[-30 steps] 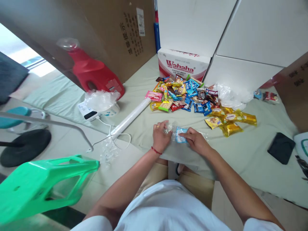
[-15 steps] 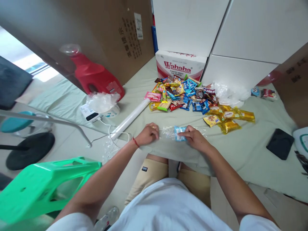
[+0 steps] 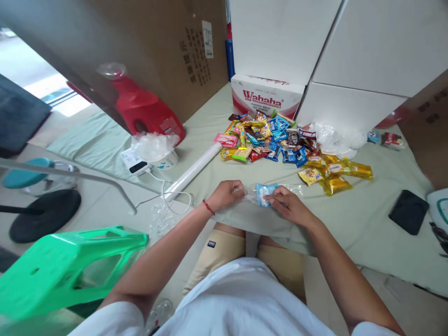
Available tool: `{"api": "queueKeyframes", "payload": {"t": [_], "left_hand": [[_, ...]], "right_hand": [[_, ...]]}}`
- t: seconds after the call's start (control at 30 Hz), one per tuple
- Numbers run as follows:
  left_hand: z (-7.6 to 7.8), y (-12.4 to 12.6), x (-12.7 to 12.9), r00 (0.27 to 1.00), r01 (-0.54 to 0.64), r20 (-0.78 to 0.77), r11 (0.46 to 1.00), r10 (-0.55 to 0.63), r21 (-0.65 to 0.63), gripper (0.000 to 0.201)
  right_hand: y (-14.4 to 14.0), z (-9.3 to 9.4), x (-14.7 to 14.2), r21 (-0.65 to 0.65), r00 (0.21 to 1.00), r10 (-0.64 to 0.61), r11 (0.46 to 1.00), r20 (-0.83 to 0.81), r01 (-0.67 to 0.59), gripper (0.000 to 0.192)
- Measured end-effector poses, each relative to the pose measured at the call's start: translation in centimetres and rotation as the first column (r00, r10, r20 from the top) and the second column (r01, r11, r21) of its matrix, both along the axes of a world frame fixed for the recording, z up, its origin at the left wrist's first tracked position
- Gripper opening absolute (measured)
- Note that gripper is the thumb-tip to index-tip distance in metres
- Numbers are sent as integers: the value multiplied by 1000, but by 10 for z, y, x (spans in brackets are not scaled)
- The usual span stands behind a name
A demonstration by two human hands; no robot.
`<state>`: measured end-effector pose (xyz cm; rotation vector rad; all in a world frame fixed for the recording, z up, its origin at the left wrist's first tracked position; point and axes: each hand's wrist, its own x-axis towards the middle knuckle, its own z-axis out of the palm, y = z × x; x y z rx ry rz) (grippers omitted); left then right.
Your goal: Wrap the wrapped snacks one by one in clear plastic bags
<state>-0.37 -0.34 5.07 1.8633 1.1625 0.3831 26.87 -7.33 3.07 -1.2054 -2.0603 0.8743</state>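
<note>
A small light-blue snack packet [image 3: 262,195] lies at the front of the cloth-covered table, with clear plastic film [image 3: 250,195] around it and sticking out on both sides. My left hand [image 3: 227,193], with a red cord on its wrist, is closed on the film's left end. Pressed against the packet's right part are the thumb and fingers of my right hand [image 3: 287,204]. Beyond my hands lies a heap of mixed wrapped snacks [image 3: 266,135], and to its right are several yellow packets [image 3: 336,172].
A white film roll [image 3: 194,172] lies left of the heap. Behind it stand a Wahaba-style printed carton [image 3: 268,95] and a red jug [image 3: 147,109]. Crumpled plastic bags [image 3: 338,137] and a black flat object [image 3: 409,211] lie right. A green stool [image 3: 70,266] stands at lower left.
My left hand has moved slightly right, and its fingers now pinch the film's left end. My right hand's fingers have shifted on the packet. The camera view has shifted a little.
</note>
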Motion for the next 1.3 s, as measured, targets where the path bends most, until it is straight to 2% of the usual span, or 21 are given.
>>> {"api": "queueKeyframes", "payload": {"t": [0.07, 0.13, 0.23, 0.33, 0.43, 0.47, 0.5, 0.53, 0.57, 0.63, 0.67, 0.7, 0.77, 0.83, 0.9, 0.97, 1.03, 1.1, 1.17, 1.2, 1.3], "left_hand": [[9, -10, 2, 993, -103, 47, 987, 109, -121, 28], [16, -19, 17, 981, -150, 92, 968, 171, -201, 26], [17, -24, 54, 980, -140, 107, 968, 165, -209, 30], [12, -25, 84, 993, -121, -10, 987, 121, -105, 42], [6, -29, 96, 969, -142, -194, 988, 152, 65, 30], [4, -32, 97, 951, -145, -258, 982, 171, 118, 25], [2, -35, 98, 932, -149, -308, 977, 191, 155, 22], [-1, -38, 99, 913, -154, -349, 970, 213, 189, 20], [-3, -40, 100, 897, -167, -370, 961, 241, 220, 21], [-8, -43, 102, 878, -225, -353, 930, 322, 290, 33], [-11, -44, 104, 866, -264, -330, 905, 375, 334, 42], [-13, -43, 104, 851, -304, -305, 875, 427, 376, 52], [-17, -41, 105, 826, -364, -267, 831, 497, 421, 64], [-19, -38, 105, 819, -397, -254, 827, 515, 397, 63], [-19, -36, 106, 828, -413, -244, 844, 504, 342, 56], [-18, -37, 109, 840, -426, -215, 852, 497, 305, 49], [-17, -41, 115, 852, -424, -178, 848, 492, 318, 42], [-17, -48, 122, 869, -378, -166, 843, 466, 384, 30], [-19, -57, 129, 899, -283, -174, 836, 402, 470, 16], [-20, -62, 131, 924, -222, -164, 832, 346, 509, 16], [-28, -76, 132, 994, -69, -27, 821, 103, 567, 41]], "right_hand": [[1, -1, -4, 10, 1000, -11, 1000, 21, 10, 39], [2, -1, -10, 32, 999, -13, 999, 51, 11, 38], [2, -1, -16, 79, 995, -12, 997, 102, 4, 35], [-6, -1, -10, 76, 995, 16, 997, 103, -24, 30], [-16, -5, 7, -18, 997, 64, 998, -48, -65, 31], [-18, -6, 13, -59, 992, 46, 997, -117, -54, 32], [-19, -9, 18, -95, 985, -17, 995, -170, 1, 33], [-18, -12, 23, -117, 971, -134, 987, -198, 112, 34], [-16, -15, 28, -114, 937, -289, 956, -195, 271, 35], [-6, -24, 34, -26, 804, -581, 812, -125, 582, 36], [1, -28, 35, 35, 738, -670, 738, -80, 674, 40], [8, -33, 36, 79, 698, -715, 695, -31, 715, 45], [20, -42, 37, 85, 703, -708, 706, 66, 703, 45], [27, -46, 36, 51, 734, -670, 741, 111, 669, 27], [27, -43, 33, 76, 751, -655, 756, 80, 651, 15], [19, -35, 27, 113, 772, -635, 767, -2, 631, 10], [6, -25, 17, 72, 810, -583, 807, -69, 587, 9], [-7, -18, 5, -42, 838, -533, 846, -118, 532, 13], [-17, -17, -8, -202, 829, -519, 852, -208, 483, 21], [-21, -18, -13, -288, 806, -525, 844, -274, 452, 28], [-27, -23, -21, -505, 669, -593, 786, -449, 357, 43]]}}
